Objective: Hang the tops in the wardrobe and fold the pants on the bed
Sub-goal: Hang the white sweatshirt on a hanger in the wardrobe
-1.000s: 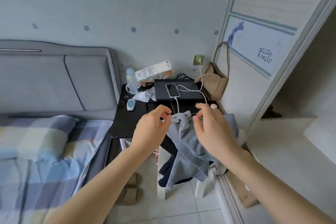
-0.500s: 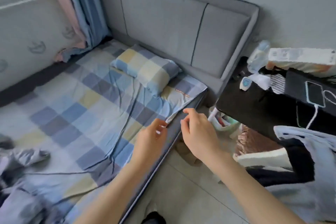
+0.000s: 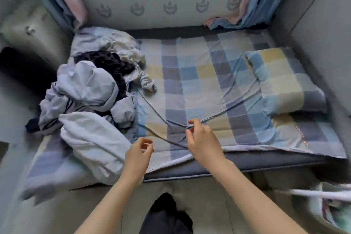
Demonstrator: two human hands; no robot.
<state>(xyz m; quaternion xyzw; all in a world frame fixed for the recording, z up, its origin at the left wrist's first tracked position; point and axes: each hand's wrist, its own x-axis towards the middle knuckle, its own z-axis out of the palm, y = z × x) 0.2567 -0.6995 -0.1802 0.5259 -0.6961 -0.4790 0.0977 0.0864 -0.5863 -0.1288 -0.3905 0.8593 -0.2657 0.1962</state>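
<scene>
A heap of clothes lies on the left part of the bed (image 3: 201,81). It holds crumpled light grey-blue garments (image 3: 85,89), a black garment (image 3: 106,62) and a pale rolled piece (image 3: 95,138) near the front edge. My left hand (image 3: 139,150) hovers over the bed's front edge, just right of the pale piece, fingers loosely curled and holding nothing. My right hand (image 3: 201,138) hangs over the creased checked sheet, also loosely curled, with nothing in it. The wardrobe is out of view.
A checked pillow (image 3: 284,81) lies at the right end of the bed by the grey headboard (image 3: 322,34). Curtains (image 3: 252,5) hang at the far corners. A blurred white bag (image 3: 332,205) sits at lower right on the floor.
The view has swung left from the bedside table and the clothes there to the bed. Both hands let go of the grey garment and now hang with nothing in them over the sheet.
</scene>
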